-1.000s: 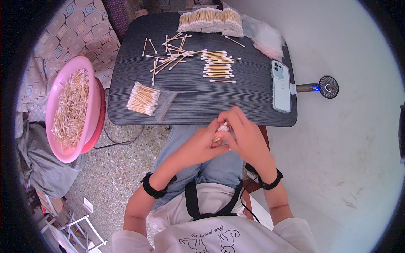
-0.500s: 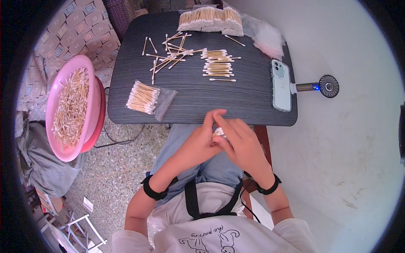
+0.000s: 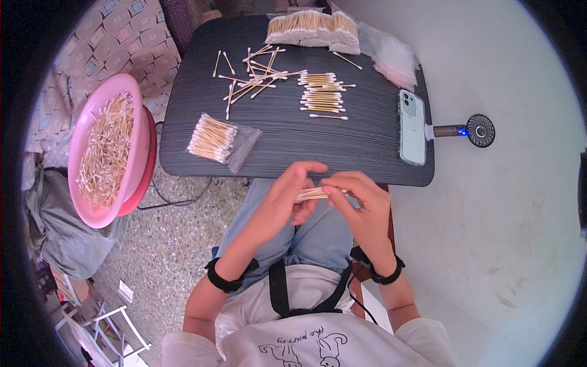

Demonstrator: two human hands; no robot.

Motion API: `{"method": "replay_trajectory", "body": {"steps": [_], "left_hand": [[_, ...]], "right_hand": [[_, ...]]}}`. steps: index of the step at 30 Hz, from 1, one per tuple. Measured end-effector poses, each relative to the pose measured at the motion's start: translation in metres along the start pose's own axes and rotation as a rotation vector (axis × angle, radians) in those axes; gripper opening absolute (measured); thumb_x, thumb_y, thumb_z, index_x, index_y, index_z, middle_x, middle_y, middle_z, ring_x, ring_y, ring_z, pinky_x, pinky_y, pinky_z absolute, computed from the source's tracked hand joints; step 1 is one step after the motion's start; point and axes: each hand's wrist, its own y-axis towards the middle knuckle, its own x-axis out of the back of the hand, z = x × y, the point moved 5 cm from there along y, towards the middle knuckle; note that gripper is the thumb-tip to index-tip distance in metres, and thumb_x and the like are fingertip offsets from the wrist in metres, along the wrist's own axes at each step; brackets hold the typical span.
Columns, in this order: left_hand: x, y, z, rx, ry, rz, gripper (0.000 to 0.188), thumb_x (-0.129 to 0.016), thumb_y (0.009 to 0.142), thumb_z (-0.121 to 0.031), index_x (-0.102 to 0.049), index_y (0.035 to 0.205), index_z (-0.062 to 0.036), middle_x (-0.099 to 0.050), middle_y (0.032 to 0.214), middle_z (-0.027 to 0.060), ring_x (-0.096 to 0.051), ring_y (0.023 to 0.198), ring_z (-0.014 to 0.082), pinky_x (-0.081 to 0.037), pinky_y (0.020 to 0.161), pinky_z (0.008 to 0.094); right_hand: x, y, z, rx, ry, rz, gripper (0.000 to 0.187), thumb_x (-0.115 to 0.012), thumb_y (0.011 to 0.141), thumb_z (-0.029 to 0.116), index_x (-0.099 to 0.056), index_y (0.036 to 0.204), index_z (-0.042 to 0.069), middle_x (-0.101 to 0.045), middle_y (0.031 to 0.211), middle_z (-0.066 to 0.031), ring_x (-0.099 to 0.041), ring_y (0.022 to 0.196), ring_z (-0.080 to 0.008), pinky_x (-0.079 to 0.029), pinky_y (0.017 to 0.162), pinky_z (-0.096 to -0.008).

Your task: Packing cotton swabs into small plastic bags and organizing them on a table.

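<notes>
Just off the table's near edge, my right hand (image 3: 365, 205) pinches a small bundle of cotton swabs (image 3: 313, 194) between thumb and fingers. The sticks lie roughly level, their left ends reaching my left hand (image 3: 284, 199). That hand is open around those ends, one finger stretched over them and others bent below. On the table beyond, a packed bag of cotton swabs (image 3: 211, 138) lies with its clear flap (image 3: 246, 148) to the right. Farther back are a neat row of swabs (image 3: 322, 98) and a loose, crossed heap of swabs (image 3: 260, 74).
A pink basin (image 3: 136, 156) full of swabs stands left of the dark table (image 3: 275, 144). Several filled bags (image 3: 313, 29) line the far edge, with clear empty bags (image 3: 394, 61) beside them. A phone (image 3: 413, 131) and a small fan (image 3: 480, 131) sit by the right wall.
My hands have drawn apart from a clasp, and more of the swab bundle shows between them. The left fingers have spread. The whole view has shifted slightly.
</notes>
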Motion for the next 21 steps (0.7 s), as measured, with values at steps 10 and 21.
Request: {"method": "replay_trajectory", "body": {"steps": [10, 21], "left_hand": [[0.001, 0.008, 0.013, 0.005, -0.101, -0.355, 0.051, -0.025, 0.103, -0.045, -0.050, 0.114, -0.0012, -0.054, 0.066, -0.0001, -0.036, 0.044, 0.0030, -0.024, 0.038, 0.0200], [0.013, -0.001, 0.009, -0.028, 0.132, -0.357, 0.035, -0.034, 0.104, -0.029, -0.054, 0.100, -0.0009, -0.055, 0.064, 0.0011, -0.040, 0.039, 0.0049, -0.031, 0.036, 0.0213]], "right_hand": [[-0.013, -0.010, 0.009, 0.111, -0.185, 0.063, 0.022, -0.068, 0.081, 0.004, -0.068, 0.102, 0.002, -0.067, 0.098, -0.0125, -0.067, 0.084, -0.0264, -0.054, 0.070, -0.0324], [-0.019, -0.015, 0.021, 0.293, -0.356, 0.186, 0.037, -0.068, 0.081, 0.010, -0.062, 0.116, 0.002, -0.063, 0.102, -0.0110, -0.065, 0.081, -0.0255, -0.054, 0.067, -0.0331]]}}
